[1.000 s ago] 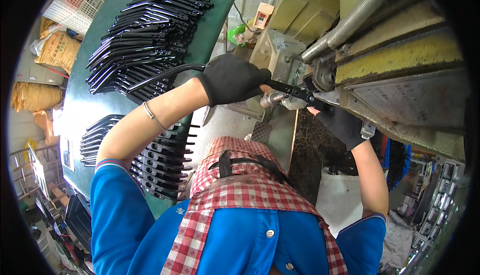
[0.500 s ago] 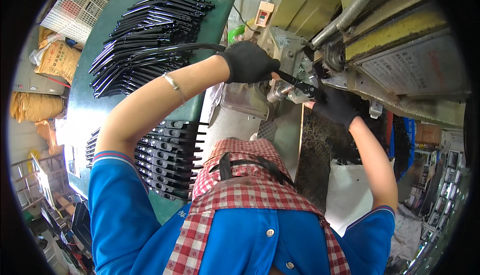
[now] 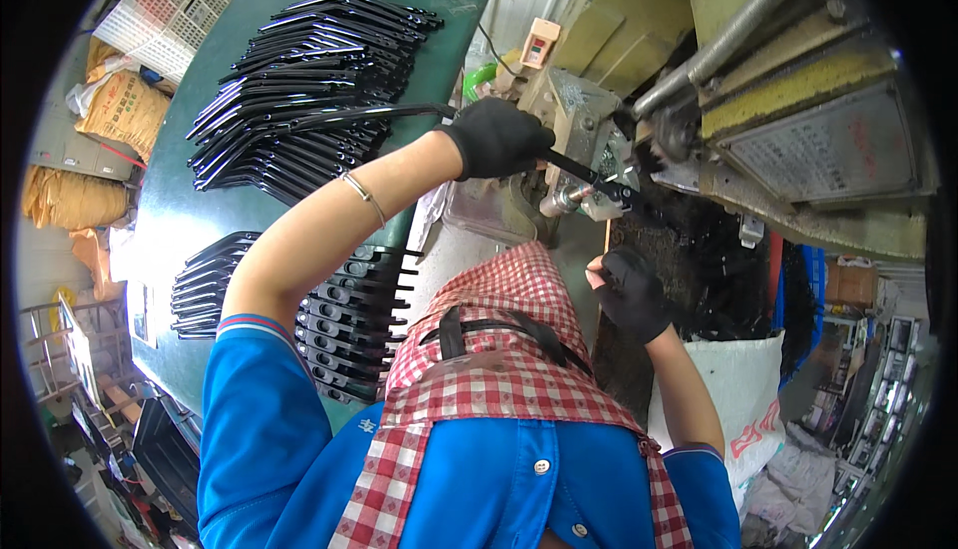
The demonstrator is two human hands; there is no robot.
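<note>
So this was a cramped, cluttered workshop, with a green table (image 3: 160,225) at the person's left. Closest in was a red checked apron (image 3: 509,374) over a blue shirt. The gloved right hand (image 3: 633,292) hung by itself, well apart from the left, fingers partly curled; couldn't tell how far closed it was or if it held anything. A white sack (image 3: 720,384) sat just beyond that forearm. On the table, black pieces with flat, holed ends (image 3: 344,334) lined the right edge near the close end, tips poking past it, and a smaller bunch of rods (image 3: 213,284) lay toward the left edge. The gloved left hand (image 3: 499,140) was clamped around a long bent black rod (image 3: 579,168), one end at the machine (image 3: 733,80), the other over the table's right edge. A big pile of rods (image 3: 309,80) filled the far end, with a white crate (image 3: 165,15) past the far left corner.
</note>
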